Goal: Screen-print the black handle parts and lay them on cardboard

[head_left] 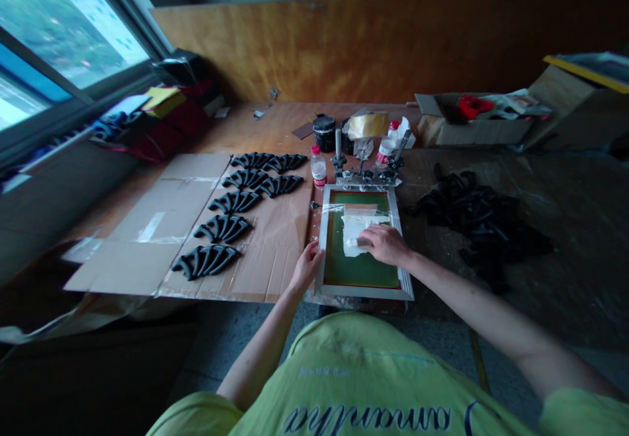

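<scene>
A metal-framed screen with a green mesh [339,268] lies flat in front of me, its top edge at a clamp fixture [366,177]. White paste [351,226] covers the middle of the mesh. Over that patch, my right hand [386,244] is closed on a small pale tool [360,242] whose lower part touches the paste. My left hand [309,262] is at the frame's left edge, its fingers against the metal; whether they grip it is hard to tell.
Black curved parts [223,228] lie in rows on cardboard [275,252] at left. A dark pile [484,213] is on the right. Bottles [318,168], a black tub [324,133] and an open box [476,131] stand farther back.
</scene>
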Demonstrator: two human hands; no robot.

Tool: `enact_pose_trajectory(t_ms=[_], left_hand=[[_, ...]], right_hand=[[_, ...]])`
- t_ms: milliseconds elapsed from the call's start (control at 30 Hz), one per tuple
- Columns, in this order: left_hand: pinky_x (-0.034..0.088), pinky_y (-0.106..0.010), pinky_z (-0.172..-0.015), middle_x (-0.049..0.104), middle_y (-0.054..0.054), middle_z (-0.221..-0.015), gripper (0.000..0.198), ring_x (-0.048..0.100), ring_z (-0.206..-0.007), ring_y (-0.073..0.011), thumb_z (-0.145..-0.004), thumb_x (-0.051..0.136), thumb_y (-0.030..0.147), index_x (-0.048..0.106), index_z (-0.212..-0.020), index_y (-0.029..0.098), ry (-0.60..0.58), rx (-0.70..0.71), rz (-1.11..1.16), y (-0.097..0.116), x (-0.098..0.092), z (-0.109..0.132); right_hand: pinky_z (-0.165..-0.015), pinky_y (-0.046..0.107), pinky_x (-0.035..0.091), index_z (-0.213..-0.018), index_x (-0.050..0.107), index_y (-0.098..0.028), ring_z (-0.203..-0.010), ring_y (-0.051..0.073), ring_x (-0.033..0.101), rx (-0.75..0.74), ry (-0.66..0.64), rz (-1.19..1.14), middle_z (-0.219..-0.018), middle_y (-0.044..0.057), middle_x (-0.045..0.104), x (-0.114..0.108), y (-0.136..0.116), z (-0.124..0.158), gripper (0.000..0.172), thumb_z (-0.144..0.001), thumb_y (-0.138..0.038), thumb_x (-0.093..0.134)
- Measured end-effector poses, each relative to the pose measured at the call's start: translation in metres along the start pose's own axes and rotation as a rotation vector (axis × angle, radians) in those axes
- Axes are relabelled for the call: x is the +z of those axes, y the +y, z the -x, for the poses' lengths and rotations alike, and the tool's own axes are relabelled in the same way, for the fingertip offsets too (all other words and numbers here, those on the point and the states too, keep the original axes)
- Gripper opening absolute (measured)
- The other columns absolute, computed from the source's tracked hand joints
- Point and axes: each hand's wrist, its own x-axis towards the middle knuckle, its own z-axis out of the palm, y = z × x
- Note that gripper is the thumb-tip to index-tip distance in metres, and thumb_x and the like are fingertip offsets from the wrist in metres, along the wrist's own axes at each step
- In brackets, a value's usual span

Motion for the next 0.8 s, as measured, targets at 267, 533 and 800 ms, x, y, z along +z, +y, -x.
enact_pose_trajectory(t_ms=[267, 533, 800], left_hand=[[0.042, -0.019, -0.052, 0.066, 0.001, -0.074, 0.063, 0.055, -0.056, -0.0088, -0.076, 0.07, 0.056, 0.06, -0.124, 0.016, -0.011, 0.038, 0.147, 0.086, -0.004, 0.027], [0.053, -0.025, -0.07, 0.067, -0.003, -0.087, 0.052, 0.066, -0.081, -0.0148, -0.091, 0.045, 0.062, 0.061, -0.11, 0.016, 0.086, 0.45, 0.229, 0.196, 0.014, -0.015], [0.051, -0.024, -0.06, 0.068, -0.005, -0.08, 0.059, 0.065, -0.072, -0.0156, -0.087, 0.048, 0.067, 0.057, -0.114, 0.016, 0.112, 0.256, 0.25, 0.15, 0.037, 0.002]], right_hand=[[-0.078, 0.036, 0.05, -0.136, 0.054, -0.026, -0.085, 0.023, 0.065, 0.472, 0.302, -0.033, -0.099, 0.006, 0.071, -0.064, 0.059, -0.051, 0.054, -0.087, -0.047, 0.061], [-0.07, 0.03, 0.049, -0.082, 0.066, -0.021, -0.073, 0.018, 0.062, 0.648, 0.067, -0.095, -0.08, 0.003, 0.066, -0.014, 0.075, 0.027, 0.034, -0.087, -0.053, 0.057], [-0.075, 0.029, 0.045, -0.087, 0.058, -0.017, -0.086, 0.021, 0.062, 0.512, -0.134, 0.102, -0.086, 0.011, 0.067, 0.034, 0.017, 0.018, 0.019, -0.095, -0.034, 0.054]])
